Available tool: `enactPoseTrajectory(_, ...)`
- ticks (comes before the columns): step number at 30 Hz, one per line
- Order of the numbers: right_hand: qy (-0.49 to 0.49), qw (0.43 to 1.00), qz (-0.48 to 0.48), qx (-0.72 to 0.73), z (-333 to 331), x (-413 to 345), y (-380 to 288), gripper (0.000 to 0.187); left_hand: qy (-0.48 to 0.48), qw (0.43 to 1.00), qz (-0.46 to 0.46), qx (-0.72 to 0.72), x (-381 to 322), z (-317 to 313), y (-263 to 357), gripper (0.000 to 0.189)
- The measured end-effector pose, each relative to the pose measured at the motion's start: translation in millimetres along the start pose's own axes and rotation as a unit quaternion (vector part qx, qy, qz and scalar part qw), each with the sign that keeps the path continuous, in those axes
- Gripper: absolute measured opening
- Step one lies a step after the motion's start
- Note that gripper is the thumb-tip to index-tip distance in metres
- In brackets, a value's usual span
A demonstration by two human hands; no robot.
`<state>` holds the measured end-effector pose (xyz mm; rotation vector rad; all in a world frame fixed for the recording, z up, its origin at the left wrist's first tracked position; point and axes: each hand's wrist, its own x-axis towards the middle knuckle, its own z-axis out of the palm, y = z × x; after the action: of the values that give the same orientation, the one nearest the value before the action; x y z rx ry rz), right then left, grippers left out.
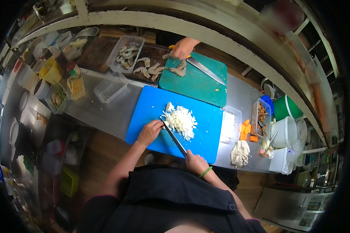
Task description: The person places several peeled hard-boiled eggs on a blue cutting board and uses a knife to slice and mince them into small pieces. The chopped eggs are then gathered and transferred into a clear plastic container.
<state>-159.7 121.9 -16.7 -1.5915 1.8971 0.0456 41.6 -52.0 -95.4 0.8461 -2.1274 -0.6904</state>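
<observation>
On a blue cutting board (145,102) lies a loose heap of chopped white onion (180,122). One larger uncut piece of onion (169,106) rests at the heap's far edge. My right hand (196,163) grips the handle of a kitchen knife (175,138), whose blade slants away to the left along the near side of the heap. My left hand (150,132) is beside the blade's tip end, its bunched fingertips on a small white piece that they mostly hide.
Across the counter, another person's hand (183,48) touches a shrimp (179,70) on a green board (198,84), beside a second knife (207,71). A plastic tub (141,48) contains shrimps. To the right are carrot pieces (244,129) and a crumpled cloth (240,154). A shelf beam (163,21) crosses overhead.
</observation>
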Motion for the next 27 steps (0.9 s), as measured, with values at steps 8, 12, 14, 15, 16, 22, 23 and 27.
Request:
enactPoseTrajectory(8,0.008,1.000,-0.019,0.021,16.3,16.4,-4.7,0.020,0.002,1.000,-0.020,-0.012,-3.6,0.6,-3.4,0.013)
enactPoseTrajectory(12,0.015,0.999,-0.022,0.030,22.1,40.9,-13.3,0.021,-0.011,1.000,-0.004,-0.012,-4.1,-2.7,-0.1,0.013)
enactPoseTrajectory(14,0.018,0.998,-0.035,0.043,18.5,43.8,-9.7,0.023,-0.024,1.000,0.007,-0.010,-2.8,-7.8,6.7,0.013)
enactPoseTrajectory(15,0.032,0.997,-0.047,0.054,15.5,44.0,-6.3,0.023,-0.023,0.999,0.024,-0.005,-0.5,-11.3,10.5,0.013)
enactPoseTrajectory(16,0.033,0.997,-0.039,0.064,11.7,39.6,0.1,0.024,-0.022,0.999,0.042,-0.001,2.7,-15.0,14.2,0.014)
enactPoseTrajectory(22,-0.021,0.997,-0.054,0.044,7.8,17.8,14.2,0.029,-0.029,0.994,0.088,0.062,77.0,-7.3,1.0,0.026)
enactPoseTrajectory(23,-0.040,0.997,-0.061,0.038,12.0,22.5,8.1,0.030,-0.028,0.990,0.111,0.079,92.6,-0.3,-6.8,0.028)
enactPoseTrajectory(27,-0.065,0.994,-0.073,0.046,28.1,49.6,-12.3,0.031,-0.215,0.969,0.047,0.115,122.5,17.1,-33.9,0.027)
